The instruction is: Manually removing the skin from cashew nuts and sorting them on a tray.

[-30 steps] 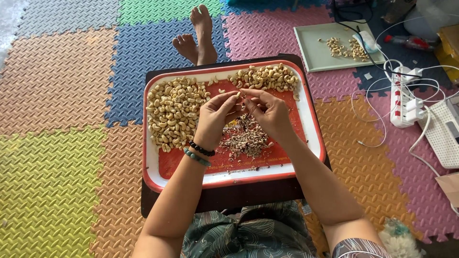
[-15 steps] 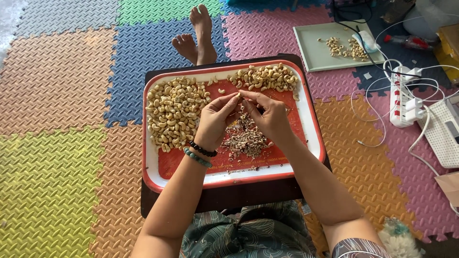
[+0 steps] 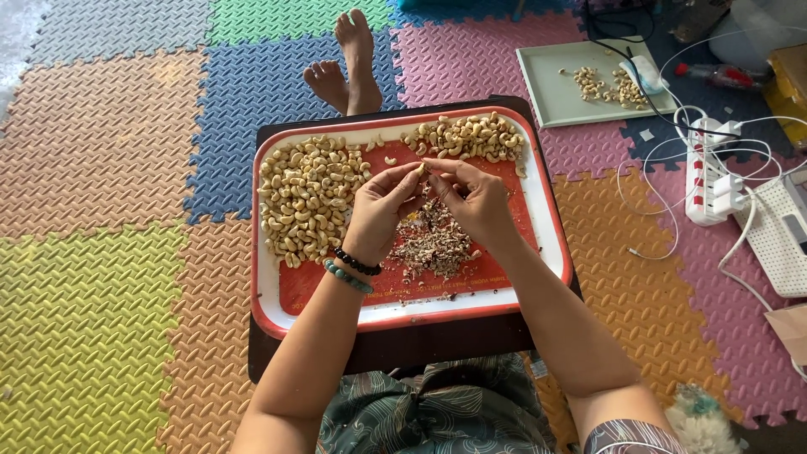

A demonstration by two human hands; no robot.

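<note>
**A:** What has changed at centre frame?

**B:** Very little. Over the past second the left hand [image 3: 380, 210] and right hand [image 3: 476, 200] have drawn slightly closer above the red tray [image 3: 551, 252]. The fingertips of both pinch one cashew nut [image 3: 419, 168] between them, other fingers loosely curled. The peeling looks to be in mid-stroke on this same nut, though the small nut is partly covered and I cannot say how much skin remains.

**A:** And the count?

**B:** Two hands, one nut held. Three heaps on the tray: a large pile of cashews [image 3: 307, 197] at its left, a smaller pile [image 3: 471, 136] at its upper right, and a heap of brown skins [image 3: 430, 244] just below the hands. Two bead bracelets [image 3: 351, 267] on the left wrist. Two bare feet [image 3: 346, 63] at upper centre. One pale green tray [image 3: 546, 92] with a few nuts at upper right, and one white power strip [image 3: 708, 172] on the foam floor mat [image 3: 101, 210]. The red tray rests on one dark worktop [image 3: 403, 349].
</note>
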